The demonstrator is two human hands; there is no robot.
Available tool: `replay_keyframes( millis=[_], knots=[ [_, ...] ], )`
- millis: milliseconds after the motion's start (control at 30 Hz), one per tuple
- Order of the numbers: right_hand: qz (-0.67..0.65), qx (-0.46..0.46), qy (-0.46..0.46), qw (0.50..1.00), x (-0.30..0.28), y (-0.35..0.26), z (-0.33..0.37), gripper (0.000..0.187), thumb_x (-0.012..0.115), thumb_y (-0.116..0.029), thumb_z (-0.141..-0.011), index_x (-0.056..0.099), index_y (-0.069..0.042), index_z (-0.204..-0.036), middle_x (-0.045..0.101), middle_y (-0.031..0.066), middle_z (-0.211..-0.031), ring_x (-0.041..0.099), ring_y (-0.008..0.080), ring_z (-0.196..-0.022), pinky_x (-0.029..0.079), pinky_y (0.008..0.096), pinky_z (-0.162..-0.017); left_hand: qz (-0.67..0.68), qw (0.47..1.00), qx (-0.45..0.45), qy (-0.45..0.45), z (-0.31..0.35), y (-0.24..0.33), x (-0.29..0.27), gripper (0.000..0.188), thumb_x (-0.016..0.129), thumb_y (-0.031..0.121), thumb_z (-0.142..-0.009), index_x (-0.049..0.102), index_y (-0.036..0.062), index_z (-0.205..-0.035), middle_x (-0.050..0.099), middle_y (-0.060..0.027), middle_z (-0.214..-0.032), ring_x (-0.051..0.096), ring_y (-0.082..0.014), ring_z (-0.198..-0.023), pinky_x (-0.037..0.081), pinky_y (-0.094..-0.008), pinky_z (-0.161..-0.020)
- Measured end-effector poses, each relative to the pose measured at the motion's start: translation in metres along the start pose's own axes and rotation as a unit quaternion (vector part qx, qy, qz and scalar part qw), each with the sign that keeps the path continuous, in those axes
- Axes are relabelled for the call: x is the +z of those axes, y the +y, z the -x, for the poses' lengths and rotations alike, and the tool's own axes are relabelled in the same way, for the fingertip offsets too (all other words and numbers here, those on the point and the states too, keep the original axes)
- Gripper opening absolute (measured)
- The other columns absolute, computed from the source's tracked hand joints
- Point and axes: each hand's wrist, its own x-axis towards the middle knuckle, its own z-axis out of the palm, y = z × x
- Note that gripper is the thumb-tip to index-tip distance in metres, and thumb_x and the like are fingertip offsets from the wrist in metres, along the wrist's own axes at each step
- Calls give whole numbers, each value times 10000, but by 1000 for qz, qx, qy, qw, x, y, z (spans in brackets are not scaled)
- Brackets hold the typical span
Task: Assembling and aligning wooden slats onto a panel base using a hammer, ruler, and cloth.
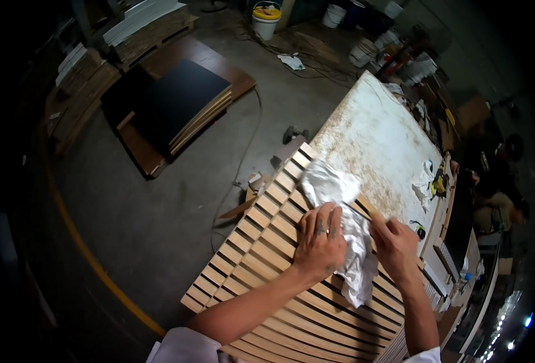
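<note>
A crumpled white cloth [357, 287] lies over a light wooden slatted panel [267, 257] below me. My left hand [322, 239] is closed on the cloth near its middle, fingers bent down into the folds. To its right, my right hand [394, 245] is closed in a pinch at the cloth's right edge. A short light-wood edge [364, 202] and a thin dark line show by its fingertips. I cannot make out whether the right fingers grip the wood, the dark piece or the cloth.
A stained white tabletop [379, 142] extends beyond the panel, with a yellow-and-black tool [440, 184] and a tape measure [420, 230] at its right. Dark boards [186, 100] are stacked on the floor at left. A cable [256, 127] crosses the floor. People [500, 212] are at far right.
</note>
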Motion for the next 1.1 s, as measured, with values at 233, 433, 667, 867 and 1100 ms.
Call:
replay_keyframes(
  millis=[233,433,667,867,1100],
  knots=[
    [-262,67,208,940,56,7,10,376,688,-51,-849,587,-57,-1211,513,49,-658,493,169,-518,399,291,-480,164,975,-111,98,-17,-14,-7,564,579,-59,-813,394,-50,-1346,379,-197,-1298,516,-287,-1089,481,-368,-905],
    [-480,378,70,788,56,-11,106,257,725,-133,-803,625,1,-998,430,-73,-686,354,32,-606,302,220,-522,399,914,-37,-66,-16,80,-23,588,584,-61,-788,446,-1,-1357,462,-152,-1197,563,-204,-955,519,-306,-801],
    [-717,361,175,570,-7,-4,180,165,700,8,-623,557,-21,-701,626,45,-749,571,117,-627,472,267,-584,317,939,134,2,23,98,-96,470,609,-92,-753,567,-59,-1219,519,-190,-1149,576,-274,-988,508,-337,-819],
    [-780,321,-32,537,-21,28,147,312,710,-130,-695,641,72,-924,655,53,-809,593,111,-665,461,232,-609,260,940,193,-106,3,29,-129,573,686,276,-820,523,-19,-1284,566,-225,-1241,565,-344,-1083,382,-494,-985],
    [-815,370,-15,445,4,45,94,189,605,-134,-856,648,38,-924,665,56,-814,619,107,-651,504,260,-595,314,913,-143,-219,-15,-24,-60,242,597,27,-826,665,-10,-1055,688,-85,-921,639,-143,-819,510,-264,-715]
  ],
)
